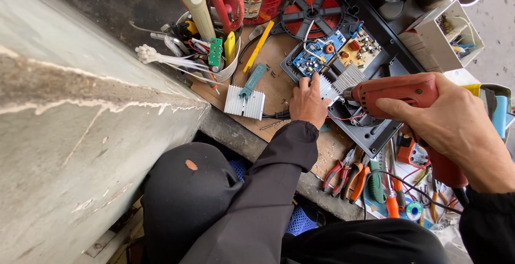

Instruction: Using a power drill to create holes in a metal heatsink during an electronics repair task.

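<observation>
A black-clad knee (185, 189) with one small worn hole sits lowest and closest, between a grey concrete wall (70, 108) and the left sleeve. Beyond it the left hand (308, 102) rests palm down, its fingers (303, 83) spread flat and pressing on one ribbed metal heat sink (343, 79), not wrapped around anything. Just past those fingertips lie two circuit boards, one blue (317, 55) and one tan (359, 49), seated in an opened grey casing (370, 132).

The right hand (456, 127) is closed around the grip of one red electric drill (399, 93), index finger stretched along its body; the drill's nose points at the heat sink, just beside the left fingers. Whether the tip touches metal cannot be told.

To the left of the left fingers lies a second, white finned heat sink (244, 104) with one teal tool (252, 79) across it, and one yellow bar (258, 46) further out. Below the right wrist several orange- and red-handled pliers (348, 178) crowd the bench edge. A red fan wheel (314, 12) lies beyond the boards. Bare brown board (276, 84) shows only in a narrow strip between the two heat sinks; elsewhere things lie close together.
</observation>
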